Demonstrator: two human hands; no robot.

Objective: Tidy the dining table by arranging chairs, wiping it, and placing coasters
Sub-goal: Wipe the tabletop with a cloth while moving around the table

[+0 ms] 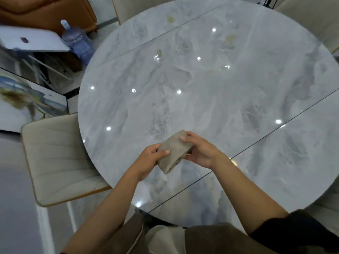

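Observation:
A folded grey cloth (173,150) is held just above the near part of the round marble dining table (211,85). My left hand (149,161) grips its lower left end, thumb on top. My right hand (199,150) grips its right end, fingers curled over the top edge. Yellowish stains (230,39) and small wet spots show on the far half of the tabletop. A cream chair (60,160) stands at the table's left side. No coasters are in view.
More cream chairs stand at the far side (132,8) and far right (315,19). A blue water jug (78,42) and a white side table (31,41) stand on the floor to the left, with an orange sofa (45,10) behind.

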